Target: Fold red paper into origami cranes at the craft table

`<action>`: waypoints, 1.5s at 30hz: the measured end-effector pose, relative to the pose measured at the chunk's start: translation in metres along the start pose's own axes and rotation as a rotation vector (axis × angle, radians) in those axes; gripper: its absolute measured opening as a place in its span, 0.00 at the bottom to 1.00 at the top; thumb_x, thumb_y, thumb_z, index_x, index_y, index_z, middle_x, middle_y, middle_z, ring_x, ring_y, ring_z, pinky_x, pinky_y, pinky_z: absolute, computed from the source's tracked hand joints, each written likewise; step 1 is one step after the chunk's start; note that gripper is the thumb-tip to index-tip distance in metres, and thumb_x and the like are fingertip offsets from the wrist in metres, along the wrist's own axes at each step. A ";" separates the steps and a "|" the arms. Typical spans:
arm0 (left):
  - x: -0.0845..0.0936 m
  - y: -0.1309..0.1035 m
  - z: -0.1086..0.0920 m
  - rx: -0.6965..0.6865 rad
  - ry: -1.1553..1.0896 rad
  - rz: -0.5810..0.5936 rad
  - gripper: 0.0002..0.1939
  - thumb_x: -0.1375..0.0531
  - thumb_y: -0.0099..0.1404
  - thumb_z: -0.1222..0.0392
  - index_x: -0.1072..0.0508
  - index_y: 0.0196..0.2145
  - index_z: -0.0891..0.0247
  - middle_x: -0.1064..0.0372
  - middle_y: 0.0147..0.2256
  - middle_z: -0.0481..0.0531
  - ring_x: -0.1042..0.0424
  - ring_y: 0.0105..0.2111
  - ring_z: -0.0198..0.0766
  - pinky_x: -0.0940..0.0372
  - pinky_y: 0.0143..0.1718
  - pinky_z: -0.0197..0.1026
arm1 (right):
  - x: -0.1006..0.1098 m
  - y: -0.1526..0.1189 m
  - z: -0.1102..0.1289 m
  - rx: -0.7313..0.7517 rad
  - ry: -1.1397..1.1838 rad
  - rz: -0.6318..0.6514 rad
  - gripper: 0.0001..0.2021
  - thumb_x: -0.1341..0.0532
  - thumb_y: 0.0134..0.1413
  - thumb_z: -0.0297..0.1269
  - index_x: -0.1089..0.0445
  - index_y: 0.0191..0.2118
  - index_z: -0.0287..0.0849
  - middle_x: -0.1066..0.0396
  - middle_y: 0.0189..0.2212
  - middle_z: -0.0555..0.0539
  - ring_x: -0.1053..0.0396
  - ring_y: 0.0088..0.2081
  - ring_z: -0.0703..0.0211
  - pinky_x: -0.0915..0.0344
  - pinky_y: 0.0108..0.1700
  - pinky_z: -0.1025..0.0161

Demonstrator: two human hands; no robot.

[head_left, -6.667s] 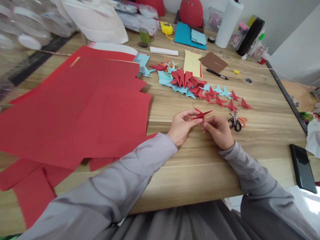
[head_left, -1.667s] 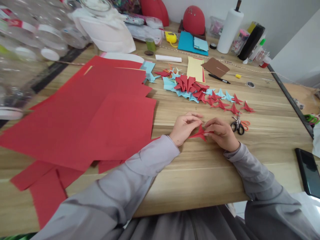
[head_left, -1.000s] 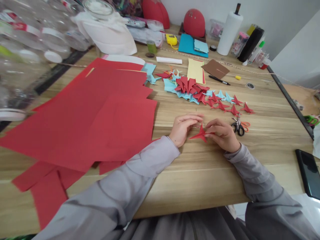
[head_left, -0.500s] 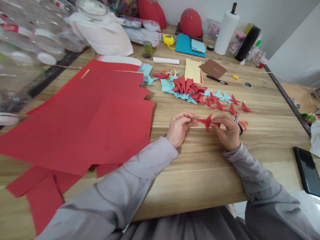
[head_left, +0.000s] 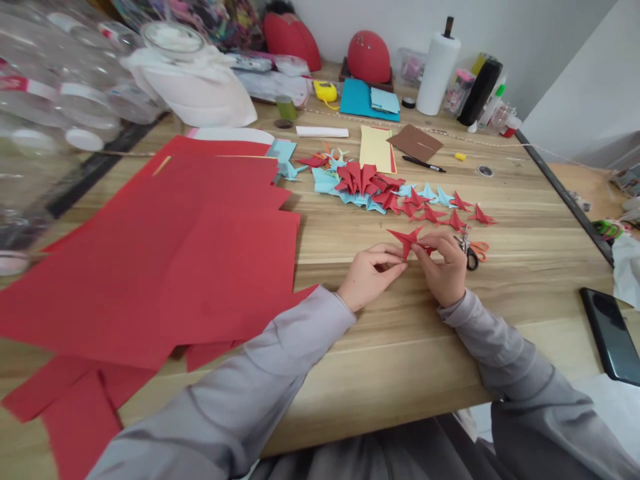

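Broadly, the table stretches beneath both hands, with red sheets left of the left hand, folded shapes beyond it, and scissors beside the right hand, which pinches a red paper figure; the left's grip I cannot tell.

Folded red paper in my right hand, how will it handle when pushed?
The folded red paper is probably very light, being thin sheet. Its narrow points would likely crease if pressed; their spread makes rolling unlikely.
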State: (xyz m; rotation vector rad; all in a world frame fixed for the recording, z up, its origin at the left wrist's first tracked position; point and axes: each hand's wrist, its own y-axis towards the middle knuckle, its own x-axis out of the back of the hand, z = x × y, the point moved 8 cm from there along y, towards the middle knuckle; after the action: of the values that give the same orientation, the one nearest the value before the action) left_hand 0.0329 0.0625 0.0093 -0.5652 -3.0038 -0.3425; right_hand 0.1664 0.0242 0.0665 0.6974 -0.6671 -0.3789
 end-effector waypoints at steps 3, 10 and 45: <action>0.002 0.001 0.002 0.000 0.004 -0.002 0.06 0.38 0.55 0.60 0.22 0.25 0.63 0.27 0.35 0.56 0.29 0.33 0.37 0.36 0.32 0.38 | -0.003 -0.002 0.001 -0.018 0.009 -0.001 0.01 0.38 0.53 0.31 0.29 0.31 0.42 0.29 0.29 0.47 0.32 0.32 0.61 0.33 0.35 0.62; 0.001 0.000 -0.001 0.028 -0.036 0.026 0.06 0.38 0.54 0.60 0.22 0.25 0.63 0.26 0.35 0.56 0.29 0.34 0.38 0.35 0.35 0.39 | 0.003 -0.002 -0.003 -0.042 0.041 -0.072 0.02 0.39 0.54 0.31 0.29 0.31 0.43 0.29 0.30 0.47 0.32 0.32 0.60 0.33 0.37 0.60; 0.013 0.000 0.019 0.252 -0.269 -0.128 0.12 0.32 0.49 0.52 0.21 0.26 0.64 0.24 0.27 0.51 0.29 0.27 0.36 0.35 0.33 0.38 | -0.018 -0.014 0.013 0.271 -0.055 0.245 0.05 0.39 0.54 0.34 0.25 0.33 0.48 0.29 0.39 0.44 0.32 0.41 0.55 0.33 0.41 0.55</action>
State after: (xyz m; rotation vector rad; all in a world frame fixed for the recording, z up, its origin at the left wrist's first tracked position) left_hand 0.0201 0.0713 -0.0078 -0.4271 -3.2767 0.1181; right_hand 0.1429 0.0177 0.0561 0.8526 -0.8559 -0.0813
